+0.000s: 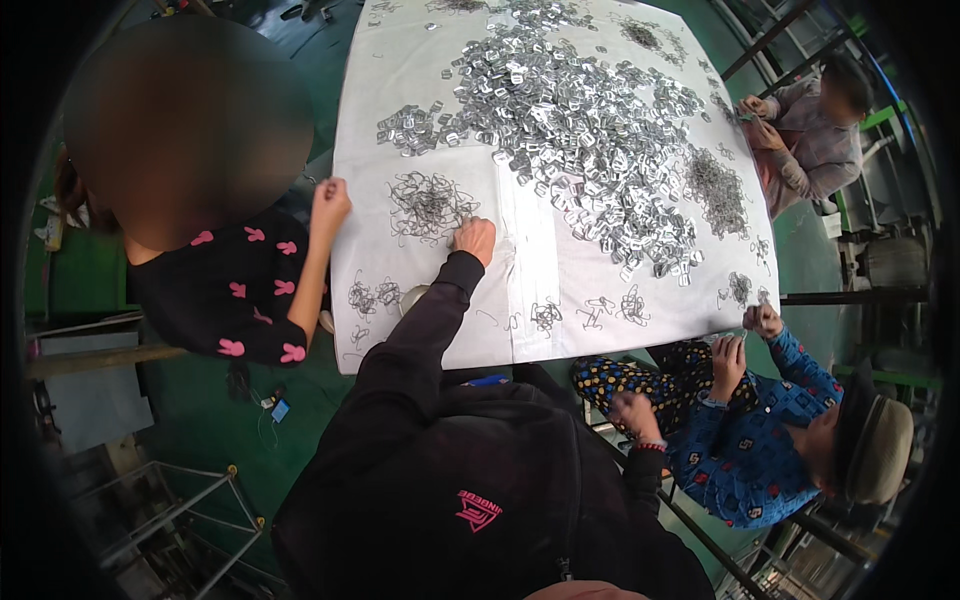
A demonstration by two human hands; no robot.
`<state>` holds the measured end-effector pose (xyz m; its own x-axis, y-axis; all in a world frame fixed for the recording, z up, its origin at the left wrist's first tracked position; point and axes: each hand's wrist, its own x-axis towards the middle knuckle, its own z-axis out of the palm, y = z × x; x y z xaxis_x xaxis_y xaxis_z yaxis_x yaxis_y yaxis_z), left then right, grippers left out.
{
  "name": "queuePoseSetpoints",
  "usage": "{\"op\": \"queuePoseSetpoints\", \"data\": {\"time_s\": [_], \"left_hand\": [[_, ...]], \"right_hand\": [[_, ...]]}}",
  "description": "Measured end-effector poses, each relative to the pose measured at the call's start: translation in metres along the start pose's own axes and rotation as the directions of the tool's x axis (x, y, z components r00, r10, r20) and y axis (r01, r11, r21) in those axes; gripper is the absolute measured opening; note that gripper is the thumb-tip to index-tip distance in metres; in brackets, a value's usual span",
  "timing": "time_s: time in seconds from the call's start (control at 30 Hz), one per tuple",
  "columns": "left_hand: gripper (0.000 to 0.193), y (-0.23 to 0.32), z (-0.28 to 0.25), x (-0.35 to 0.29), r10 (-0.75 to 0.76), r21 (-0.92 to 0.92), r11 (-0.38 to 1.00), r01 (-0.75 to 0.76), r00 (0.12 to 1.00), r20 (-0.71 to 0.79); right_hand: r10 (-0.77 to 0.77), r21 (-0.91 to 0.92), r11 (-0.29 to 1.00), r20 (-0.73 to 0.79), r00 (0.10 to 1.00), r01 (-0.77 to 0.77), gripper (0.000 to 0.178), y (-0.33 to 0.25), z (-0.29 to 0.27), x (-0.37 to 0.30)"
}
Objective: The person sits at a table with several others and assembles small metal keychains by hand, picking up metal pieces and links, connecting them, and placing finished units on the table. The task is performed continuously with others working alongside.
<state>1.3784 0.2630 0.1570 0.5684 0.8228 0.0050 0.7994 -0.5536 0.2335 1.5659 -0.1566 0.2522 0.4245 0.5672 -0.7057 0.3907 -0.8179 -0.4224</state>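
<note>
"How many hands of the wearer do you see, and where are they?"

"Two. The left hand [475, 240] is over the table [430, 345], at the near side of one pile of bent wires [430, 203], which lies a little inward from the left edge. Its fingers are curled downward at the border of the pile; whether they grasp a wire, I cannot tell."

"And the right hand [632, 412]?"

"It is beyond the near edge, close to the dotted trousers [605, 382] of a co-worker. It is blurred, so I cannot tell if its fingers are clenched or released."

"How many other groups of wire do you count?"

"At least three small wire clusters [632, 304] are along the near edge, one of them on the white strip [535, 255]. One big dark wire pile [717, 190] is near the right edge. Toward the near left corner lie more tangles, which I cannot count surely."

"And the silver buckles [570, 110]?"

"One large heap, from the middle to the far edge; the pieces are too many for counting."

"How many co-workers?"

"Three: one person in a black shirt [215, 300] at the left edge, and two at the right side, one in grey clothes [825, 165], one in a blue patterned shirt [745, 455]."
</note>
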Motion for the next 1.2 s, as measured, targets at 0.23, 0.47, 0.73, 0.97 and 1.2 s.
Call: {"op": "queuePoseSetpoints", "data": {"time_s": [0.23, 0.47, 0.73, 0.97, 1.2], "left_hand": [[0.016, 0.016, 0.008, 0.001, -0.152, -0.021, 0.988, 0.152, 0.988, 0.009], [0.029, 0.049, -0.027, -0.001, -0.442, -0.23, 0.892, 0.389, 0.857, -0.264], [0.031, 0.06, 0.009, -0.004, -0.389, -0.978, 0.131, 0.161, 0.916, 0.099], [0.011, 0.057, -0.03, -0.015, -0.418, -0.99, 0.001, 0.138, 0.9, 0.125], [0.009, 0.038, -0.022, 0.005, -0.402, -0.821, 0.557, 0.121, 0.905, -0.14]], "right_hand": [[-0.636, -0.003, 0.73, -0.371, 0.677, 0.683, 0.034, -0.078, -0.075, 0.109], [-0.902, -0.687, 0.313, 0.002, 0.432, 0.655, 0.041, -0.141, -0.104, 0.227], [-0.799, -0.727, 0.257, 0.212, 0.563, 0.637, 0.037, -0.141, -0.109, 0.274], [-0.832, -0.773, 0.22, 0.17, 0.528, 0.596, 0.032, -0.158, -0.099, 0.283], [-0.575, 0.111, 0.795, -0.179, 0.799, 0.597, 0.026, -0.203, -0.074, 0.243]]}}
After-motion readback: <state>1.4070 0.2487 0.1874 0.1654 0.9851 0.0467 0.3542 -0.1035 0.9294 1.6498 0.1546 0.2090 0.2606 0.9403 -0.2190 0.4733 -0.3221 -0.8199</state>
